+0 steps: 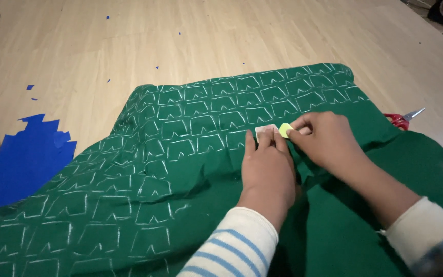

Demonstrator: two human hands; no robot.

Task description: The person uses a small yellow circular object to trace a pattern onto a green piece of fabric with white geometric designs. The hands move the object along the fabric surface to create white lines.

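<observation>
Nearest the camera, two striped cream-and-blue sleeves are entering from the bottom edge. The left hand is pressing flat, fingers extended, on a small pale template lying on the green fabric. The right hand is pinching a yellow-green piece of chalk just beside that template. The fabric is bearing rows of white chalked outlines and is covering the middle of the wooden floor. Red-handled scissors are lying at its right edge; blue material is lying at the left.
</observation>
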